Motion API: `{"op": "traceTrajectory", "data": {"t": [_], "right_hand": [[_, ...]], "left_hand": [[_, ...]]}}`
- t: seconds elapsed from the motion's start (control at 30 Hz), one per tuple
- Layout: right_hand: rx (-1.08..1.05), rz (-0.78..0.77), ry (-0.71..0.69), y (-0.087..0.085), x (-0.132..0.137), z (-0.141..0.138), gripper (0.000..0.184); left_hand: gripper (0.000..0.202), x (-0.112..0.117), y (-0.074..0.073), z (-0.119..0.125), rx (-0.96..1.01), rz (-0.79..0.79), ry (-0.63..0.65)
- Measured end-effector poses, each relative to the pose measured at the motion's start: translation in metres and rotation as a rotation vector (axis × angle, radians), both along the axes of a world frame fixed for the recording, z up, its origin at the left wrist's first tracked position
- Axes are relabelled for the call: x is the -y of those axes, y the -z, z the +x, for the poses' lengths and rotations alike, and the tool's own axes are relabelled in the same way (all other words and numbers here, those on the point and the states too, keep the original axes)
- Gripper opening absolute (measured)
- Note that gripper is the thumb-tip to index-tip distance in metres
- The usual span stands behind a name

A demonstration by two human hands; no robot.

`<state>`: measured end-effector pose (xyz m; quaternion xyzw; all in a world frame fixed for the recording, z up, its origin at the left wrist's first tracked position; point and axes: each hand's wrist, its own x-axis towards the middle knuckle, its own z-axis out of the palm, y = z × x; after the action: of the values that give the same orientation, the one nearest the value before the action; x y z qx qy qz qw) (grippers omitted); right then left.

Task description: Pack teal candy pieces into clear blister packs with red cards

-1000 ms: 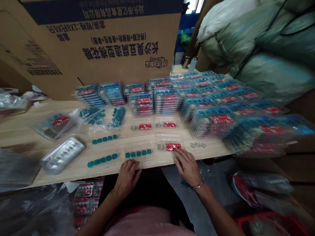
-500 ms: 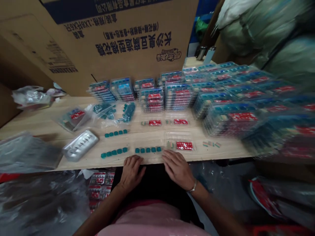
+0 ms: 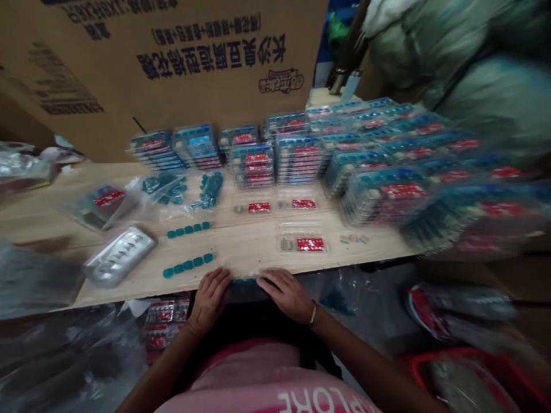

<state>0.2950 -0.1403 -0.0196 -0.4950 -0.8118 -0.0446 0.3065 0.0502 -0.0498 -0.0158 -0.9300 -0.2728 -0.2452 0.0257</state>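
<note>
Between my hands, at the front edge of the table, is a clear plastic tray with a row of teal pieces [image 3: 244,281] showing along it. My left hand [image 3: 212,298] has its fingers closed on the tray's left end; my right hand [image 3: 287,293] grips the right end. Most of the tray is hard to see against the dark clothing. Left of it lies a row of teal cubes [image 3: 188,265], with a second row [image 3: 188,230] behind. A clear tray with a red printed packet [image 3: 310,245] sits beyond my right hand.
Tall stacks of filled clear packs [image 3: 299,160] line the back and right of the table. At left are a silver mould-like tray [image 3: 120,258] and an open bag of teal pieces [image 3: 166,189]. A large cardboard box [image 3: 193,92] stands behind. Small striped pieces [image 3: 353,239] lie at right.
Both hands have drawn the tray with the teal pieces from the tabletop toward my body, to the front edge. The camera view has shifted a little to the right.
</note>
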Motion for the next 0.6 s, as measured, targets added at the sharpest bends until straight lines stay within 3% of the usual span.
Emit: {"op": "traceTrajectory", "data": {"t": [0.17, 0.37, 0.5, 0.6], "right_hand": [[-0.042, 0.101, -0.025, -0.006, 0.003, 0.007, 0.027], [-0.124, 0.144, -0.029, -0.028, 0.019, 0.029, 0.027], [-0.194, 0.146, 0.023, -0.057, 0.028, 0.058, 0.032], [-0.347, 0.092, 0.188, -0.071, 0.024, 0.089, 0.036]], "left_hand": [[0.039, -0.006, 0.0, 0.003, 0.039, 0.034, 0.107], [0.047, -0.004, -0.024, 0.022, 0.08, 0.041, 0.244], [0.039, -0.011, -0.057, 0.061, 0.145, -0.076, 0.281], [0.029, -0.03, -0.08, 0.109, 0.172, -0.311, 0.324]]}}
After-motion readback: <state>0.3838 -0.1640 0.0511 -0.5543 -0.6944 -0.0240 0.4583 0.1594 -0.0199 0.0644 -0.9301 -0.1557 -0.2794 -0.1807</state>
